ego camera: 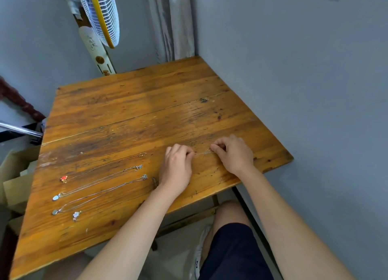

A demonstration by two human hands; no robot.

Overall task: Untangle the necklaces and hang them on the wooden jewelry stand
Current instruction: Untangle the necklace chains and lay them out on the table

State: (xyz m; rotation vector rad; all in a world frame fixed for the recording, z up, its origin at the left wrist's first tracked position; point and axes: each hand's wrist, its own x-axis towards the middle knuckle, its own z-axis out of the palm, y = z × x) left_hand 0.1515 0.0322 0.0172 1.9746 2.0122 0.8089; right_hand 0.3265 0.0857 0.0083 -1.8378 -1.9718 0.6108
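1. The left hand [176, 164] rests on the wooden table [130, 103] with its fingers curled, pinching one end of a thin chain [202, 153]
2. The right hand [233, 153], fingers curled likewise, pinches the other end; the short stretch of chain runs between the two hands over the table's right front part, and whether it touches the wood cannot be told
3. Left of the hands four necklaces lie stretched out side by side, pendants toward the table's left edge: the red-pendant necklace [64, 178] farthest back, then the pale oval-pendant necklace [55, 198], the grey-pendant necklace [55, 212], and nearest the front the pink-pendant necklace [76, 215], whose chain is too faint to trace
4. A standing fan [100, 17] rises behind the table's far edge, a grey curtain [170, 23] hangs in the corner, and cardboard boxes [14, 187] sit beside the table on the left
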